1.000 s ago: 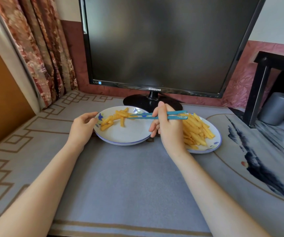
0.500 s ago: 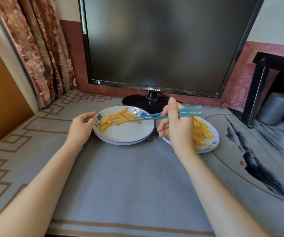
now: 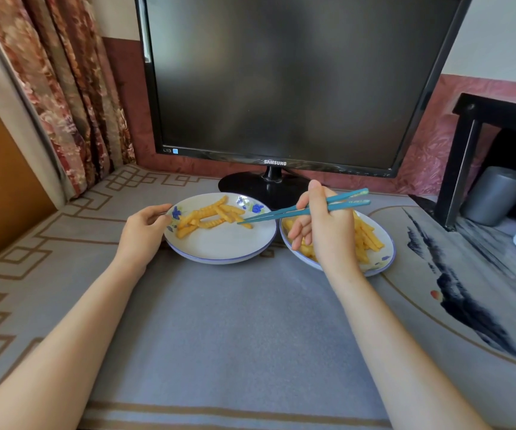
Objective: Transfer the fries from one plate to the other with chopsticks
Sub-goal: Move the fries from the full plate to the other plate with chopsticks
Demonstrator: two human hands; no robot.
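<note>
A grey patterned mat [image 3: 219,330] covered the desk, with a flowered curtain [image 3: 64,88] hanging at ten o'clock and a dark monitor [image 3: 281,82] standing at twelve. Furthest left of the working things, the left hand [image 3: 142,235] rested at the nine o'clock rim of the left plate [image 3: 219,249], its fingers curled closed on that edge. On this plate a small heap of crinkle fries [image 3: 208,215] lay toward its eleven o'clock side. The tips of the blue chopsticks [image 3: 305,207] reached over the plate's two o'clock edge, close together and touching or just beside the nearest fry; whether they pinched it could not be told. The right hand [image 3: 325,231] gripped the chopsticks with fingers closed around their middle, hovering above the right plate [image 3: 381,262], which sat just beside the left one. A larger pile of fries [image 3: 368,237] lay there, partly hidden by the hand. At three o'clock stood a black shelf [image 3: 467,162] with a grey cylinder [image 3: 495,195] beneath it.
</note>
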